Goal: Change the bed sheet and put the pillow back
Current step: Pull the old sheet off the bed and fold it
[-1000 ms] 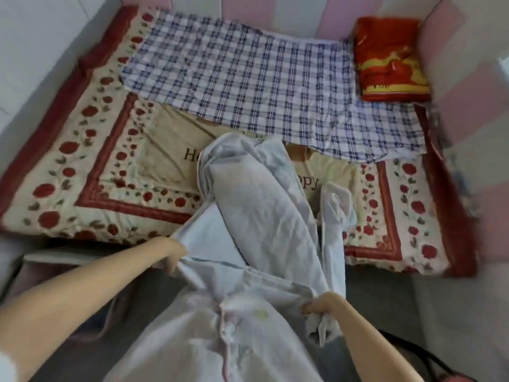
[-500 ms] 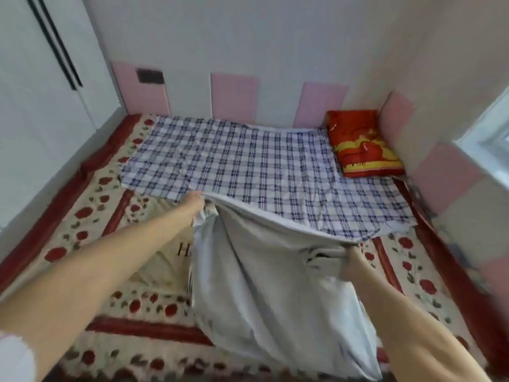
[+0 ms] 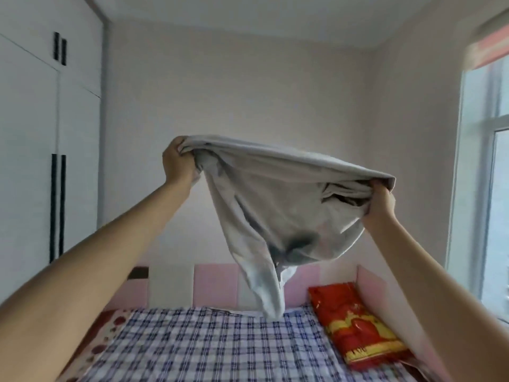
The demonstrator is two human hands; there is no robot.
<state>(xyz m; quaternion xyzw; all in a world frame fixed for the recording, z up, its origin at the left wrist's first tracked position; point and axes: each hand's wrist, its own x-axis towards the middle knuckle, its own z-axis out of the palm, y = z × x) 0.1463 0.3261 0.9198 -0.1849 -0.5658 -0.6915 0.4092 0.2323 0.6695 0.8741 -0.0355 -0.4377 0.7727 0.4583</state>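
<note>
Holding a pale grey bed sheet [image 3: 278, 199] high in the air, a person is reaching both arms out over the bed [image 3: 108, 333]. The left hand [image 3: 176, 159] is gripping one bunched corner, fingers clamped on the cloth. The right hand [image 3: 379, 206] is gripping another bunch, fingers curled round it. The sheet is sagging between them, its tail hanging above a blue checked cloth [image 3: 220, 350] on the bed. A red pillow [image 3: 358, 326] is lying in the far right corner.
</note>
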